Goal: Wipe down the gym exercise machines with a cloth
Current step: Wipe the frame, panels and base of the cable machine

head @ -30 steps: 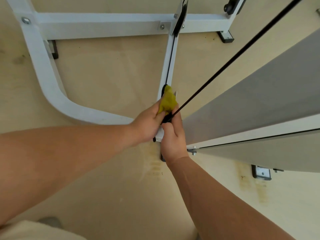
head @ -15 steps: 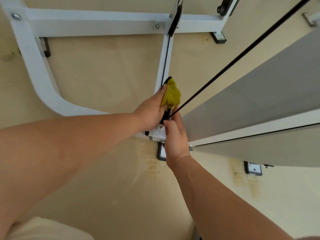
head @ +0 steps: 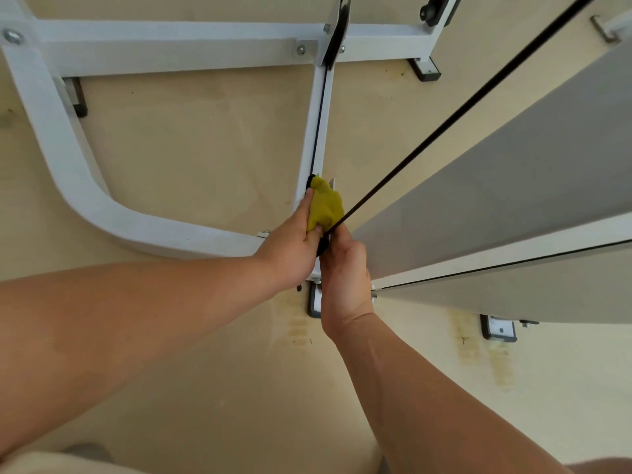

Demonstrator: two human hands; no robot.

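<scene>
A yellow cloth (head: 325,207) is bunched against the lower end of the white machine frame's centre bar (head: 317,131), where a black pulley sits. My left hand (head: 292,246) holds the cloth, thumb along its left side and a fingertip under it. My right hand (head: 343,275) is just below and to the right, its fingers curled round the black cable (head: 444,126) at the point where it meets the pulley. The pulley itself is mostly hidden by the cloth and my hands.
The white frame (head: 78,186) curves round on the left and joins a cross bar (head: 171,39) at the top. A grey panel (head: 496,186) of the machine rises at the right. Black feet (head: 497,328) stand on the beige floor.
The cloth slid slightly up the bar and back toward the pulley; both hands stay at the bar's lower end. The camera has shifted a little.
</scene>
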